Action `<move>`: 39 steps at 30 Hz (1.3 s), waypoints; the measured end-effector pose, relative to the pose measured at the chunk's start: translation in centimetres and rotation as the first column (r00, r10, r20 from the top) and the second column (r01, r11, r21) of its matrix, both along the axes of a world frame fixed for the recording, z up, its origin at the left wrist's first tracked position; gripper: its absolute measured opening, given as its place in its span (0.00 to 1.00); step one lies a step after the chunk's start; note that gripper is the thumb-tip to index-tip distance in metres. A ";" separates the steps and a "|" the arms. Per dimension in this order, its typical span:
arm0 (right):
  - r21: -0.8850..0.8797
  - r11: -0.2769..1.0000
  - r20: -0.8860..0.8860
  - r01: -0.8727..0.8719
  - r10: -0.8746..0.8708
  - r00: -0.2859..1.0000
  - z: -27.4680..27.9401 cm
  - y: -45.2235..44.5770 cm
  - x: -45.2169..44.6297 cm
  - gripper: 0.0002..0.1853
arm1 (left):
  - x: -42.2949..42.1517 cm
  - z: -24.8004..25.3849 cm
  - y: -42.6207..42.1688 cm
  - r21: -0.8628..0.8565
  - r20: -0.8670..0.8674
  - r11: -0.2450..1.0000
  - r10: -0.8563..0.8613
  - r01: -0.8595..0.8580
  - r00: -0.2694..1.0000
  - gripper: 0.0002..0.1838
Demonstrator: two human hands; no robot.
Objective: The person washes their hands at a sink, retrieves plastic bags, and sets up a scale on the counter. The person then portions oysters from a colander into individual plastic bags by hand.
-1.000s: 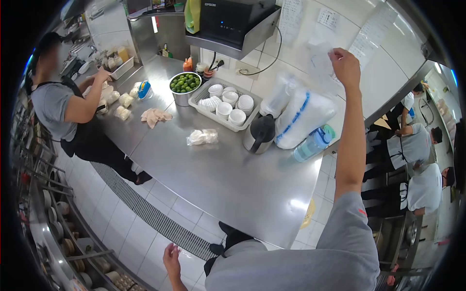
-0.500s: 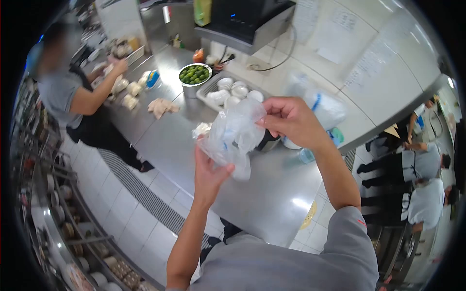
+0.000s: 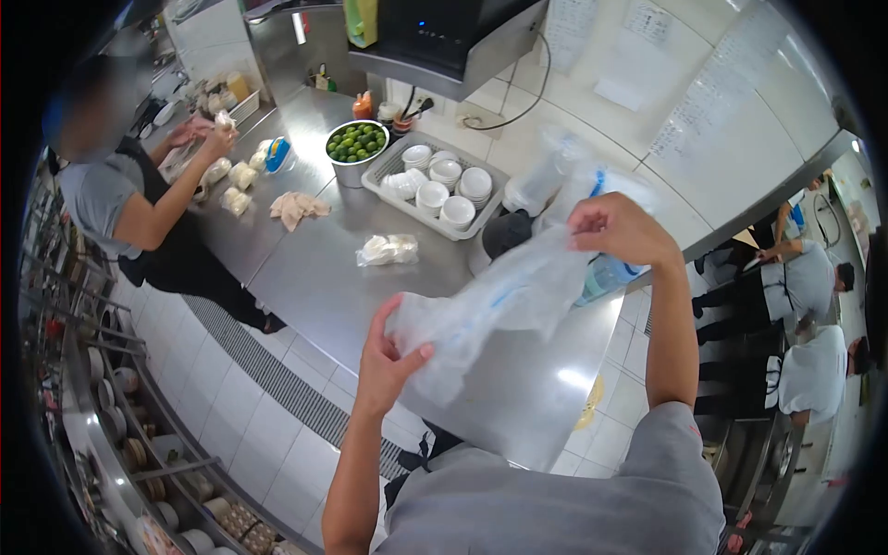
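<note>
So basically it's a long stainless steel table (image 3: 324,287) in a busy kitchen, with a clear plastic bag (image 3: 490,310) stretched out above its right half. Left hand (image 3: 390,356) has the near end between thumb and fingers, right hand (image 3: 622,231) is pinching the far end, so both grips are closed on the plastic. Along the back of the table there's a metal pot (image 3: 355,174) full of green limes (image 3: 357,141), right next to a pale basket (image 3: 414,218) of white bowls (image 3: 431,197). Closer in you've got a crumpled beige cloth (image 3: 298,210) and a small wrapped packet (image 3: 388,250), plus a dark kettle (image 3: 506,235) partly hidden behind the bag. Papers (image 3: 638,60) hang on the white tiled wall (image 3: 592,129). Down on the tiled floor (image 3: 217,370), a drain grate (image 3: 296,384) runs past the table. A co-worker (image 3: 97,208) stands at the far left end, and more people (image 3: 803,287) are off to the right.
</note>
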State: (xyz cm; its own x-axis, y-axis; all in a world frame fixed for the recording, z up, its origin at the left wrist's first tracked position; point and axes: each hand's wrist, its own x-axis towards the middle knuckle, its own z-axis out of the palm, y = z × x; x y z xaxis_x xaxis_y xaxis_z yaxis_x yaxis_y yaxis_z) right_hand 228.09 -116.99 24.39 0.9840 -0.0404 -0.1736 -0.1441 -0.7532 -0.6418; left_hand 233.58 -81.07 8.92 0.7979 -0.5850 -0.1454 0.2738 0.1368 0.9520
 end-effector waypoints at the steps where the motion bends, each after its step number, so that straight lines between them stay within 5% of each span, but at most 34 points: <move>1: 0.085 0.988 0.055 0.131 -0.136 0.989 0.4 -1.8 -0.7 0.07 | 0.1 0.2 -0.9 -0.006 0.000 1.000 -0.014 0.014 1.000 0.42; 2: 0.176 0.952 0.097 0.250 -0.270 0.958 0.8 -3.6 -1.5 0.07 | 0.0 0.5 -2.1 -0.035 -0.009 0.992 -0.123 0.122 0.992 0.41; 4: 0.162 0.862 0.493 0.481 -0.493 0.717 3.1 -6.3 -3.4 0.13 | -0.3 1.6 -4.9 -0.062 -0.024 0.970 -0.235 0.233 0.972 0.41; 6: 0.114 0.679 0.756 0.726 -0.533 0.380 5.2 -9.2 -4.8 0.18 | 1.1 3.8 -9.3 -0.012 0.390 0.978 -0.188 0.209 0.902 0.33; 7: -0.048 0.650 0.921 0.758 -0.265 0.285 6.1 -10.4 -5.9 0.18 | 2.5 4.4 -11.4 0.024 0.464 0.984 -0.165 0.174 0.870 0.29; 8: -0.235 0.363 0.970 0.902 0.153 0.191 6.9 -10.2 -6.4 0.16 | 3.9 5.0 -13.8 0.053 0.536 0.989 -0.143 0.135 0.832 0.25; 9: -0.247 0.288 0.950 0.925 0.259 0.173 6.6 -10.1 -6.6 0.16 | 5.3 5.9 -16.0 0.063 0.614 0.992 -0.126 0.110 0.779 0.24; 10: -0.249 0.210 0.917 0.945 0.364 0.161 6.1 -9.9 -6.7 0.15 | 6.8 6.7 -18.3 0.069 0.688 0.994 -0.109 0.085 0.717 0.23; 12: -0.404 0.150 0.885 0.903 0.314 0.344 2.4 -9.0 -5.7 0.11 | 9.9 7.1 -23.2 0.159 0.875 0.987 -0.133 -0.017 0.466 0.26; 13: -0.497 0.213 0.862 0.841 0.234 0.450 0.5 -8.8 -5.2 0.09 | 11.1 6.8 -25.6 0.159 0.876 0.987 -0.136 -0.010 0.463 0.26; 15: -0.610 0.322 0.777 0.724 0.064 0.626 -2.2 -9.6 -4.2 0.05 | 13.1 5.8 -30.2 0.128 0.991 0.978 -0.121 -0.165 0.049 0.27; 16: -0.637 0.364 0.720 0.679 -0.034 0.693 -3.0 -10.2 -4.0 0.03 | 13.9 5.1 -32.1 0.129 0.991 0.979 -0.123 -0.160 0.047 0.27; 18: -0.687 0.342 0.662 0.642 -0.069 0.746 -3.5 -12.8 -3.8 0.04 | 15.0 4.2 -35.0 0.146 0.922 0.932 -0.250 -0.333 -0.295 0.29; 19: -0.734 0.325 0.600 0.596 -0.100 0.794 -3.6 -13.8 -3.7 0.07 | 15.2 4.0 -35.9 0.148 0.921 0.933 -0.251 -0.329 -0.297 0.29; 21: -0.644 0.411 0.594 0.645 -0.263 0.761 -2.5 -13.6 -3.2 0.10 | 15.3 4.6 -37.2 0.466 0.857 0.819 -0.512 -0.336 -0.061 0.33; 22: -0.539 0.478 0.557 0.694 -0.416 0.719 -1.9 -13.5 -2.8 0.13 | 15.5 4.9 -37.5 0.465 0.857 0.819 -0.512 -0.337 -0.062 0.33; 25: -0.618 0.440 0.487 0.652 -0.437 0.756 -1.3 -13.4 -1.8 0.18 | 15.2 6.4 -37.1 0.564 0.805 0.752 -0.593 -0.340 0.024 0.39; 29: -0.667 0.386 0.422 0.637 -0.509 0.750 -4.6 -16.9 -1.5 0.20 | 15.2 6.8 -36.1 0.567 0.788 0.728 -0.616 -0.386 -0.003 0.47; 34: -0.400 0.279 0.706 0.873 -0.514 0.487 -5.1 -15.6 -0.7 0.18 | 16.1 7.8 -35.4 0.655 0.632 0.629 -0.759 -0.418 -0.153 0.45; 36: -0.370 0.328 0.691 0.869 -0.528 0.494 -5.4 -15.5 -0.9 0.17 | 16.5 8.0 -35.7 0.649 0.548 0.619 -0.784 -0.442 -0.292 0.43; 39: -0.288 0.393 0.702 0.873 -0.534 0.472 -5.2 -14.5 -1.3 0.16 | 17.2 7.7 -36.2 0.761 0.479 0.555 -0.830 -0.336 -0.287 0.41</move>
